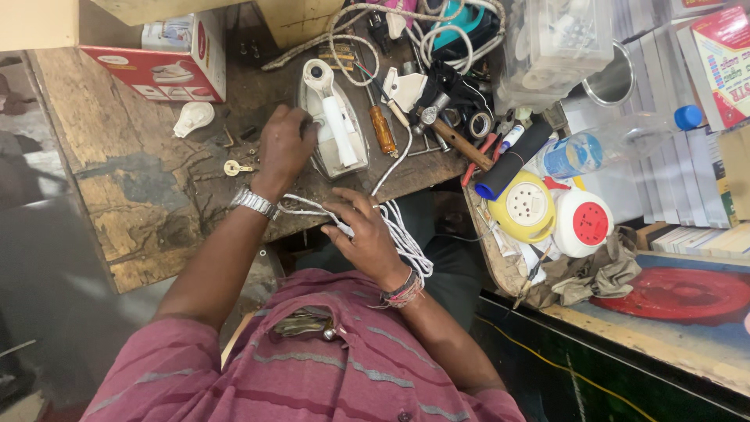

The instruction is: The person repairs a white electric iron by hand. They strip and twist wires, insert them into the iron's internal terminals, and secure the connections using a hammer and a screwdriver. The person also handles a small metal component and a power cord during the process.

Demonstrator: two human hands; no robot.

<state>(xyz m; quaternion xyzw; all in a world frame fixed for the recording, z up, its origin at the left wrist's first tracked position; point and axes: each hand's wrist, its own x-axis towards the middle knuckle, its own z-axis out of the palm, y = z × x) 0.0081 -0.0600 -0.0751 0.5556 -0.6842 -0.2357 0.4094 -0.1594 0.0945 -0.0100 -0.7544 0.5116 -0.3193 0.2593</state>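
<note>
Pink striped shirt (312, 367) fills the bottom of the frame, with keys poking out of its chest pocket. Just above it, the right hand (367, 234) is closed around a bundle of white cord (402, 234), fingers wrapped over the loops at the lower edge of the wooden workbench (117, 172). The left hand (285, 144), a metal watch (254, 202) on its wrist, rests with curled fingers on the side of the clothes iron (332, 125) at centre frame; it seems to steady the body rather than lift it (whether the fingers pinch anything small cannot be told).

The iron lies flat on the bench with its white handle up, and the cord runs from its lower end down to the gathered loops. A screwdriver (383, 129) with an amber handle lies just right of the iron, a hammer (449, 133) beyond it. A white plastic cap (193, 117) and a small brass part (233, 166) lie to the left.

Judging by this, the work is at the cord stage: the lead is gathered while the iron is held. Any further handling would need the iron kept from sliding and the loops kept untangled.
</note>
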